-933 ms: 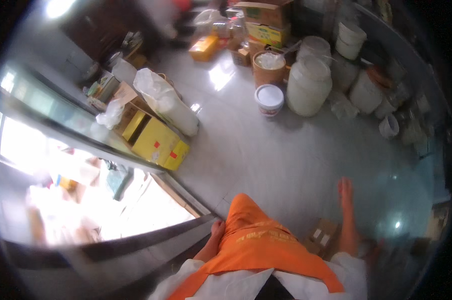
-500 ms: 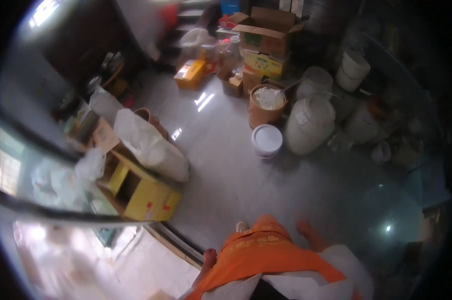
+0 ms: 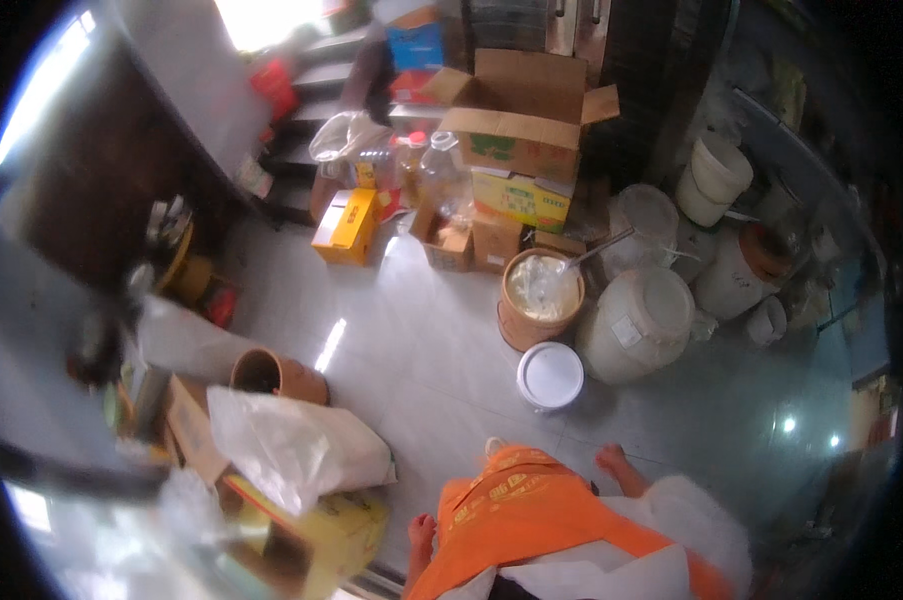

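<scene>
My left hand [image 3: 421, 531] hangs low beside the orange apron [image 3: 516, 505], its fingers curled in, and no object shows in it. On the other side, my right hand [image 3: 611, 460] is held out past the apron with fingers loosely closed, nothing visible in it. Neither hand touches anything around it. Ahead of me on the floor is a white-lidded bucket [image 3: 550, 376]. Behind it stands a brown tub [image 3: 531, 329] with a clear liner and a long handle [image 3: 599, 248] sticking out. A big whitish drum [image 3: 636, 325] is beside them on the right.
A white sack [image 3: 296, 445] lies over a yellow carton [image 3: 346, 535] at left, near a brown bucket [image 3: 296, 380]. An open cardboard box [image 3: 521, 145] tops a stack at the back, with an orange-yellow box [image 3: 347, 226] nearby. Steps [image 3: 316, 80] rise behind. More pails [image 3: 713, 180] line the right.
My view has moved forward into the room and tilted up. The buckets, boxes and sack now sit lower in the picture, and more of the steps shows. Both hands remain away from objects.
</scene>
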